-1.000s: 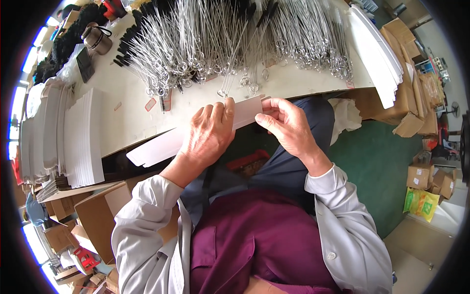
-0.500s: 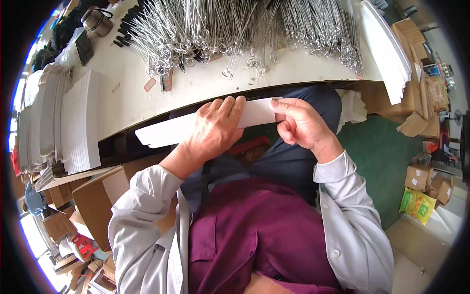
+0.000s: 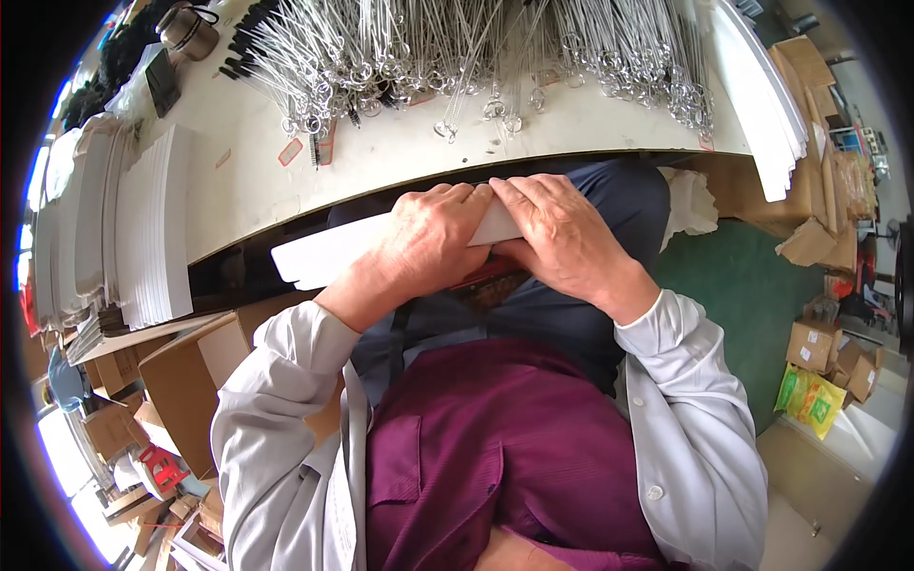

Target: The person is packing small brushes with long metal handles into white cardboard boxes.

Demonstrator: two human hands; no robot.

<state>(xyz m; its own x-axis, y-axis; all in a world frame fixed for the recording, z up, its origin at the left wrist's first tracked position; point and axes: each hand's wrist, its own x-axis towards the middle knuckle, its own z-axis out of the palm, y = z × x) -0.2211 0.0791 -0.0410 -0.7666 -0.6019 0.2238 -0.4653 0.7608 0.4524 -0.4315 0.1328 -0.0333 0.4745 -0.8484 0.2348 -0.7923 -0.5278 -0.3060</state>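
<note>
Over my lap I hold a long, narrow white card box [image 3: 328,249], flat and slightly tilted, its left end sticking out past my wrist. My left hand [image 3: 433,233] wraps round its middle from above, fingers over the far edge. Close beside it, my right hand [image 3: 562,228] grips the right part, fingers on top and thumb underneath. That right end is covered by the hand. Beyond both hands, on the white table [image 3: 238,200], lies a big heap of wire-handled brushes [image 3: 381,57] with ring ends toward me.
Stacks of white flat boxes [image 3: 157,228] stand at the table's left, and more white strips [image 3: 762,105] lie at its right edge. A metal flask [image 3: 188,30] sits far left. Cardboard cartons [image 3: 200,381] are at lower left. A yellow-green bag [image 3: 809,398] lies at right.
My right hand has moved left from the box's right end and closed over it next to my left hand. The left hand keeps its hold.
</note>
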